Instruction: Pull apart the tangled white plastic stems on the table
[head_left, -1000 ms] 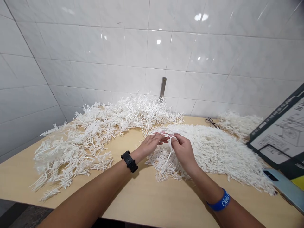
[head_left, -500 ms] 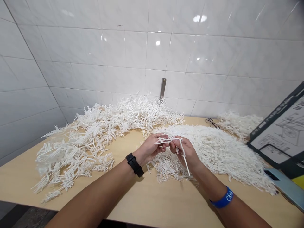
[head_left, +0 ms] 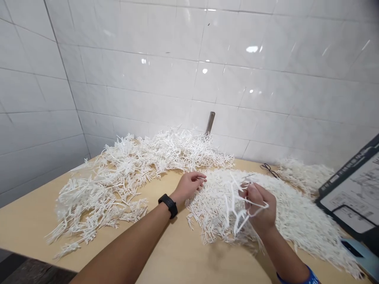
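Note:
My right hand [head_left: 260,207] is closed on a white branched plastic piece [head_left: 236,203], raised above the right pile. Its thin forked arms spread out to the left and loop in front of my fingers, slightly blurred. At the left edge of the dense pile of small white pieces [head_left: 284,205] is my left hand [head_left: 188,186], wearing a black watch [head_left: 168,205]. Its thumb and fingers are pinched together near the pile; whatever is between them is too small to make out.
Looser, tangled white branched pieces [head_left: 118,189] curve along the table's [head_left: 174,252] left and back. Glasses [head_left: 269,170], another white heap [head_left: 304,175], a dark printed box [head_left: 352,193] and a phone [head_left: 363,252] are on the right. A metal bar [head_left: 210,123] stands against the tiled wall.
My hands have come apart. The right has moved right and nearer with the branched piece in it; the left stays near the pile's edge. The view has shifted slightly.

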`<move>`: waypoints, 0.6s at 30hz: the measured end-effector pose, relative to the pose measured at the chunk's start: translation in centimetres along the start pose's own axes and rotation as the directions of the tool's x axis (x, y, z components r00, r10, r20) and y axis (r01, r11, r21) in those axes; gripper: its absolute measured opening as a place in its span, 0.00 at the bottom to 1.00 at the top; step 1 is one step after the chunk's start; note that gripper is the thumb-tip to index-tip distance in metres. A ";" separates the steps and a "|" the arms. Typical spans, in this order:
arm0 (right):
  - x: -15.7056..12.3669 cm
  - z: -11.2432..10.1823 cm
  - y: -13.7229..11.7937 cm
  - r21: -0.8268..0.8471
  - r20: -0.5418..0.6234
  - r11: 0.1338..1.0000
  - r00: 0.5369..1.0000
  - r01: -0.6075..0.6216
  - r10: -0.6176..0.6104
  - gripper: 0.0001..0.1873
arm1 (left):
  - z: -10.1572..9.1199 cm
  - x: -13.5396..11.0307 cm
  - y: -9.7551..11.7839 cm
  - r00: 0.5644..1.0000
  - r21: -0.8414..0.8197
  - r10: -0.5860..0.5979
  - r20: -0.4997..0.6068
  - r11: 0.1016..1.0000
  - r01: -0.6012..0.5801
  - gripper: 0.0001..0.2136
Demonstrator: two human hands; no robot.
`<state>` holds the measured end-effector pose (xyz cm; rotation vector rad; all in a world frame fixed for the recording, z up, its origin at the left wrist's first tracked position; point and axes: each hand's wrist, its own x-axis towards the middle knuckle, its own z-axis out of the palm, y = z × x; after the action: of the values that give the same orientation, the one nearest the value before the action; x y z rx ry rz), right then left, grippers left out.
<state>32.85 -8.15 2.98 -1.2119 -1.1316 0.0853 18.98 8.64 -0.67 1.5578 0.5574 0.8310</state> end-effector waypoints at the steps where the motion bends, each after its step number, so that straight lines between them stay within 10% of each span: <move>1: 0.1 0.1 0.3 0.001 0.006 1.000 1.000 -0.022 0.022 0.23 | 0.3 -0.2 0.0 0.997 0.093 0.077 0.019 0.993 -0.078 0.06; 6: 0.3 0.7 1.5 -0.015 0.059 0.992 0.991 -0.123 0.124 0.27 | 1.9 -2.0 1.4 0.938 0.279 0.304 0.164 0.898 -0.340 0.12; 13: 0.3 1.5 1.7 -0.067 0.246 0.971 0.940 -0.228 0.238 0.28 | 3.4 -3.4 3.0 0.898 -0.078 0.309 0.313 0.951 -0.299 0.16; 18: 0.6 1.7 1.5 -0.192 0.363 0.969 0.906 -0.158 0.219 0.27 | 3.4 -3.7 3.3 0.920 0.074 0.318 0.231 0.937 -0.343 0.17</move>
<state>32.67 -6.02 2.13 -1.4887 -1.3747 0.4022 18.96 3.16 1.74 1.8522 0.1850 0.8790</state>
